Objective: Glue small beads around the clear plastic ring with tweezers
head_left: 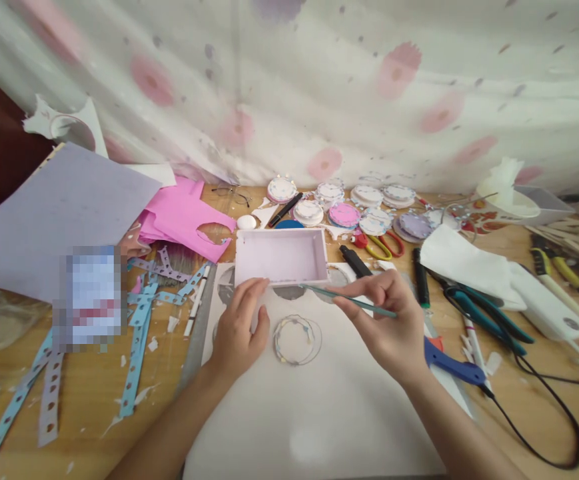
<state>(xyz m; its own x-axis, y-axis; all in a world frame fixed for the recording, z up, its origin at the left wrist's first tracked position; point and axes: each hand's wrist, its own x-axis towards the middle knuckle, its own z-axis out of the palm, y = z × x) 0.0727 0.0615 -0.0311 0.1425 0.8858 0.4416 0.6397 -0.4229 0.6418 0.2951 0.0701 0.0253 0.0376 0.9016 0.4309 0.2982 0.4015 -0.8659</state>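
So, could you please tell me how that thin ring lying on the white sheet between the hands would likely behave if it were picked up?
The ring looks like a thin hoop with an open middle, so it is probably very light and may flex or bend out of round when pinched. Lying flat on the white sheet, it seems unlikely to roll, though a nudge from the left hand would probably slide it easily.

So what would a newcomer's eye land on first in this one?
The two hands at the centre: the right hand pinches a thin teal stick, while the left hand rests beside a small wire ring on white paper. Just behind them sits a shallow pale pink box; bright pink paper lies further left.
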